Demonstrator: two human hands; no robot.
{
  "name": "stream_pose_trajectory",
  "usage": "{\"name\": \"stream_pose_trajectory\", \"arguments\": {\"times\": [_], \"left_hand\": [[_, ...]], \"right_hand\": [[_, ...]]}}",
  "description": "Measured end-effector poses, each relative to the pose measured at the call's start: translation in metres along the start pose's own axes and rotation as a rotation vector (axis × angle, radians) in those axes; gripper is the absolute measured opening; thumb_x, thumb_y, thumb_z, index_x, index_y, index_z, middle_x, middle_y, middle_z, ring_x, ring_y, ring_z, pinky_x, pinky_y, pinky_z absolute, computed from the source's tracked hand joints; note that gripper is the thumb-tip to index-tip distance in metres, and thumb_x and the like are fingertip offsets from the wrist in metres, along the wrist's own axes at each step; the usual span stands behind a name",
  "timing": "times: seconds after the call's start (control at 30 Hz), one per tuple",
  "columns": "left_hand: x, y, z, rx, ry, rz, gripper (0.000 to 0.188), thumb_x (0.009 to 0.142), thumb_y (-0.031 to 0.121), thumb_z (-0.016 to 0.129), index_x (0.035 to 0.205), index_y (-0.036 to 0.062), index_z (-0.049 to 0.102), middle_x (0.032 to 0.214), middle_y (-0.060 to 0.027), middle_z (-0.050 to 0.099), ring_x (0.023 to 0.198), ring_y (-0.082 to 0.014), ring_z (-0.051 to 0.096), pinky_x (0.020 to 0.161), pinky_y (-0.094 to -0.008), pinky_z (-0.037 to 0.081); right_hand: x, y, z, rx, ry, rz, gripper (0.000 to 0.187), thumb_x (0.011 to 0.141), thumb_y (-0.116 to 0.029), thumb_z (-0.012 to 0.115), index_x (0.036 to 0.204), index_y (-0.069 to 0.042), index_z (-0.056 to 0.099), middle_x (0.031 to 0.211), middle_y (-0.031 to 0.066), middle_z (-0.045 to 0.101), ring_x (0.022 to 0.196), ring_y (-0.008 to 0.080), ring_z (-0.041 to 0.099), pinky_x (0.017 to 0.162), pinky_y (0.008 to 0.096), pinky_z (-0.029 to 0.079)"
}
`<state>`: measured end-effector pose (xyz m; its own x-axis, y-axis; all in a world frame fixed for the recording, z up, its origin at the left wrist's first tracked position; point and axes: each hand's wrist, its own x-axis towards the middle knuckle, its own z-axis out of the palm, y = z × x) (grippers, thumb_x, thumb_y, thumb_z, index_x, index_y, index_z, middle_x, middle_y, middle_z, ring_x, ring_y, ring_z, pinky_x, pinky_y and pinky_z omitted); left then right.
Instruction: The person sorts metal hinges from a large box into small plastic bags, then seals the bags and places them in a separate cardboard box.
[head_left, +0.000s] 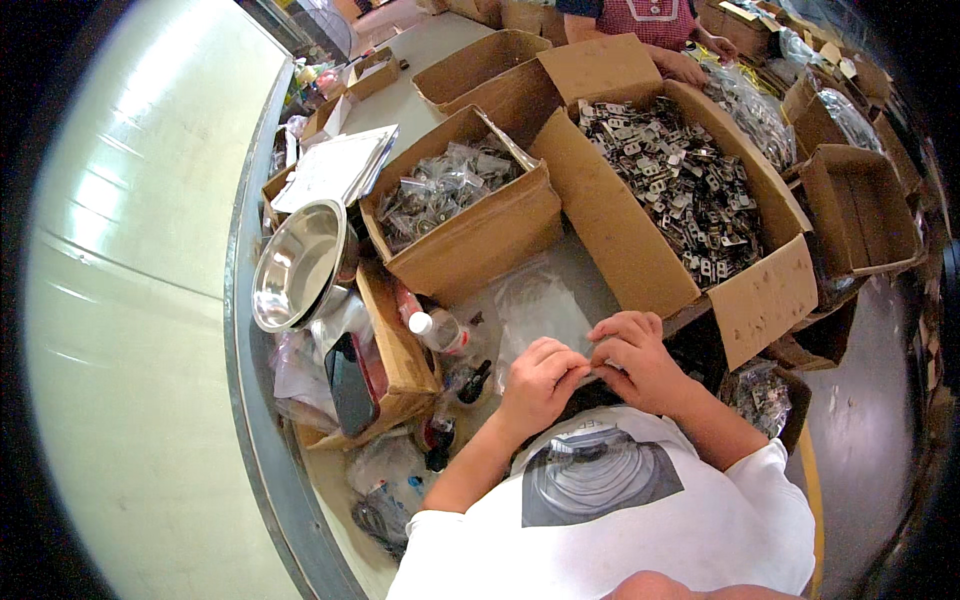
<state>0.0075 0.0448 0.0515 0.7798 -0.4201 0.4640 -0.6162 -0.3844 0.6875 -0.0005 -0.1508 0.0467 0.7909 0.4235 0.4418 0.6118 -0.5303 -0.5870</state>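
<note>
My left hand (545, 384) and my right hand (637, 361) meet in front of my shirt, fingertips nearly touching. Both are closed in a pinch on what looks like thin clear plastic, a bag edge; most of it is hidden by the fingers. Just beyond them, clear plastic bags (543, 308) lie flat on the grey table. An open carton of small metal parts (690, 175) stands ahead to the right, its flaps folded out. Left of it, another carton holds filled clear packets (455, 185).
At left are a steel bowl (300, 265), a phone (352, 385) leaning on a small carton (400, 340), and a white-capped bottle (440, 331). Papers (335, 168) lie behind the bowl. Across the table a co-worker's hands (690, 65) are near more parts. Another box (860, 210) stands at right.
</note>
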Motion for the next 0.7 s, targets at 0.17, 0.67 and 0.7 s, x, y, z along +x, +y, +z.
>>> {"name": "stream_pose_trajectory", "arguments": {"times": [0.17, 0.67, 0.7], "left_hand": [[-0.004, 0.000, 0.006, -0.025, -0.032, -0.013, 0.010, 0.076, 0.009, 0.070, 0.079, 0.0029, 0.063, 0.078, -0.0114, 0.060, 0.073, -0.0286, 0.058, 0.064, -0.0359, 0.047], [-0.016, -0.001, 0.037, -0.244, -0.101, -0.179, 0.005, 0.076, 0.004, 0.068, 0.078, 0.0022, 0.063, 0.075, -0.0095, 0.061, 0.065, -0.0217, 0.056, 0.059, -0.0305, 0.045], [-0.018, -0.006, 0.047, -0.263, -0.092, -0.133, 0.006, 0.077, 0.005, 0.068, 0.079, 0.0019, 0.064, 0.075, -0.0107, 0.062, 0.066, -0.0234, 0.057, 0.060, -0.0318, 0.046]], "right_hand": [[-0.007, 0.001, 0.003, -0.089, -0.047, -0.017, 0.017, 0.075, -0.014, 0.065, 0.089, -0.013, 0.057, 0.108, 0.0035, 0.054, 0.105, 0.0252, 0.047, 0.088, 0.0426, 0.030], [-0.103, 0.014, -0.041, -0.254, -0.161, 0.375, 0.016, 0.075, -0.016, 0.065, 0.086, -0.009, 0.055, 0.106, 0.0072, 0.053, 0.107, 0.0301, 0.045, 0.091, 0.0466, 0.031], [-0.109, 0.013, -0.046, -0.297, -0.151, 0.429, 0.017, 0.074, -0.017, 0.066, 0.085, -0.008, 0.056, 0.105, 0.0082, 0.053, 0.106, 0.0310, 0.046, 0.090, 0.0463, 0.033]]}}
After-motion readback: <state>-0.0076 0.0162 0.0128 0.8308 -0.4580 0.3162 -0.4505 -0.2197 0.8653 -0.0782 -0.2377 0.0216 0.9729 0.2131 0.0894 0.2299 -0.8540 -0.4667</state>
